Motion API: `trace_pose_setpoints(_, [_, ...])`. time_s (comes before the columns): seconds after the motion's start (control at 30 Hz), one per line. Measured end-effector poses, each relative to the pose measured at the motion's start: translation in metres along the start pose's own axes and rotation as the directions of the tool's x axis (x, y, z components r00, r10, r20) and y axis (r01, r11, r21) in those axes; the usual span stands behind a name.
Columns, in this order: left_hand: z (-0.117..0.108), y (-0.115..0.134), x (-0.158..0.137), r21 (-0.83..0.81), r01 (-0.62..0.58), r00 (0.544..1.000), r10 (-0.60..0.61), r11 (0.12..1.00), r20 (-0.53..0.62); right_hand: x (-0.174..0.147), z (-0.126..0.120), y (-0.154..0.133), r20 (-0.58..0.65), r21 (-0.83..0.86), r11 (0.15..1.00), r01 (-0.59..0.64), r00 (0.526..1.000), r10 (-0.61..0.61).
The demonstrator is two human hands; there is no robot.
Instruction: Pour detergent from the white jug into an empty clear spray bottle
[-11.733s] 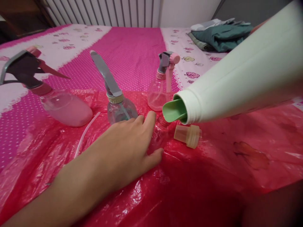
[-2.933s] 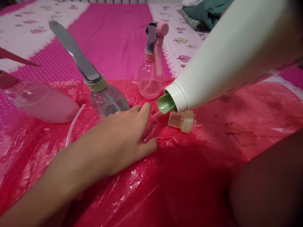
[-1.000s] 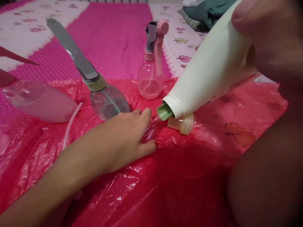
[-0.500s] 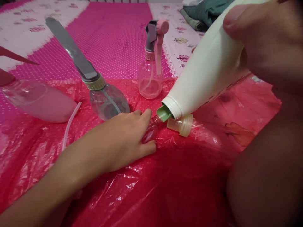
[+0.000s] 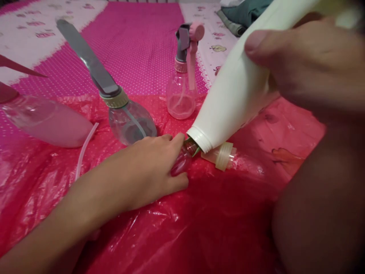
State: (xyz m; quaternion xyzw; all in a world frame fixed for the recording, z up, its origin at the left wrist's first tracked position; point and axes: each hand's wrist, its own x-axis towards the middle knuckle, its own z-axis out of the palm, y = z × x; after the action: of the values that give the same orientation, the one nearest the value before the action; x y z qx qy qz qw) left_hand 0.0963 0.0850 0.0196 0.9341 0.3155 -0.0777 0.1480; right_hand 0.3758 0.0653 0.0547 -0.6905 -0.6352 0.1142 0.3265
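My left hand (image 5: 148,171) is wrapped around a small clear bottle (image 5: 182,161) standing on the red plastic sheet (image 5: 216,220); only its neck and one side show past my fingers. My right hand (image 5: 308,64) grips a large white bottle (image 5: 234,99), tipped steeply down. Its green spout (image 5: 192,146) meets the small bottle's open mouth. A translucent cap (image 5: 221,156) lies on the sheet just right of the spout.
Behind stand a spray bottle with a pink trigger (image 5: 184,76) and one with a grey head (image 5: 119,110). A larger pink-tinted spray bottle (image 5: 48,121) lies at the left beside a loose white tube (image 5: 84,150). Folded green cloth (image 5: 245,13) sits far right on the pink bedsheet.
The white bottle has tipped steeper and its spout has come down onto the small bottle's mouth. My right hand has come further into view. My left hand has stayed put.
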Motion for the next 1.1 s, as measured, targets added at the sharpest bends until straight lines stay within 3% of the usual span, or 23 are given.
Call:
trace_pose_setpoints(0.1, [-0.002, -0.004, -0.004, -0.029, 0.011, 1.0, -0.011, 1.0, -0.027, -0.001, 0.007, -0.001, -0.017, -0.09, 0.996, 0.03, 0.999, -0.031])
trace_pose_setpoints(0.2, [-0.006, -0.009, -0.009, -0.095, 0.022, 1.0, -0.024, 0.995, -0.018, 0.003, 0.013, 0.007, 0.065, -0.034, 0.995, -0.094, 0.993, 0.096])
trace_pose_setpoints(0.4, [-0.01, -0.01, -0.009, -0.125, 0.048, 0.999, -0.048, 0.991, 0.006, 0.01, 0.023, 0.013, 0.045, 0.039, 0.984, -0.177, 0.984, 0.175])
trace_pose_setpoints(0.63, [-0.005, -0.003, -0.004, -0.074, 0.054, 0.999, -0.054, 0.996, 0.007, 0.006, 0.019, 0.006, 0.036, 0.034, 0.999, -0.002, 0.999, 0.001])
trace_pose_setpoints(0.8, [-0.002, -0.004, -0.003, -0.088, 0.048, 0.999, -0.049, 0.995, -0.001, 0.003, 0.017, -0.005, 0.115, -0.02, 0.999, 0.05, 0.992, -0.047])
trace_pose_setpoints(0.97, [0.0, -0.006, -0.002, -0.096, 0.044, 0.999, -0.043, 0.994, 0.007, -0.003, 0.014, -0.02, 0.037, -0.086, 0.988, 0.127, 0.992, -0.125])
trace_pose_setpoints(1.1, [0.001, -0.005, -0.003, -0.089, 0.039, 0.999, -0.038, 0.995, 0.02, -0.006, 0.014, -0.035, 0.061, -0.155, 0.968, 0.198, 0.98, -0.191])
